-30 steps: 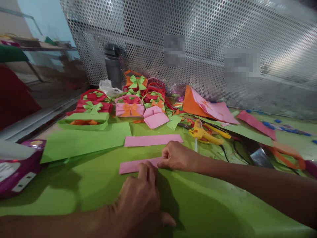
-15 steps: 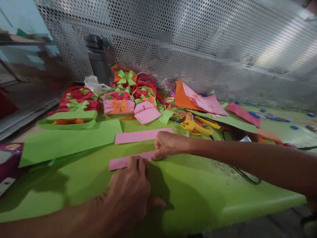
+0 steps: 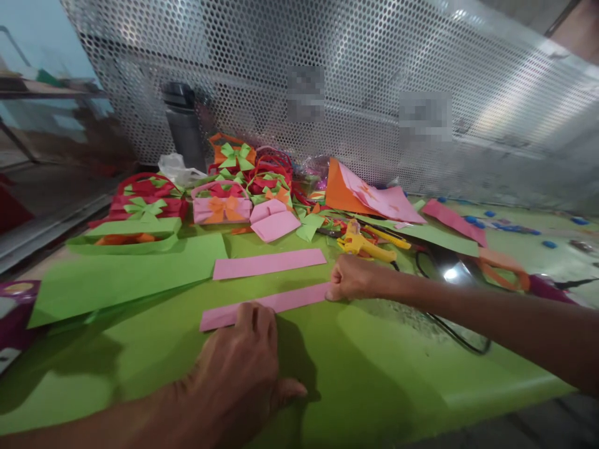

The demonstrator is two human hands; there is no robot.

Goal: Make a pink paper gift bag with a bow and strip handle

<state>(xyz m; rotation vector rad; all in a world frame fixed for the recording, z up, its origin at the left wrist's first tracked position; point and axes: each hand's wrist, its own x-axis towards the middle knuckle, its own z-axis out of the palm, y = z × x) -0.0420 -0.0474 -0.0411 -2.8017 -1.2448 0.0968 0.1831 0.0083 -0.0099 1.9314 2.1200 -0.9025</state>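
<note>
A long folded pink paper strip [image 3: 281,302] lies on the green table [image 3: 374,374] in front of me. My left hand [image 3: 243,368] rests flat on the table with its fingertips pressing the strip's near edge, left of the middle. My right hand [image 3: 353,279] is closed and presses on the strip's right end. A second pink strip [image 3: 269,263] lies just behind it, untouched.
A large green sheet [image 3: 126,274] lies at the left. Behind stand several paper baskets with bows [image 3: 222,209], a pink folded piece [image 3: 271,221], a dark bottle [image 3: 183,128], a yellow glue gun [image 3: 367,244] with its cable, orange scissors [image 3: 503,268] and pink and orange sheets [image 3: 374,196]. A perforated metal screen [image 3: 374,81] closes the back.
My right hand has slid rightwards along the pink strip to its end, uncovering more of it. My left hand has stayed on the strip's near edge. The view has shifted slightly.
</note>
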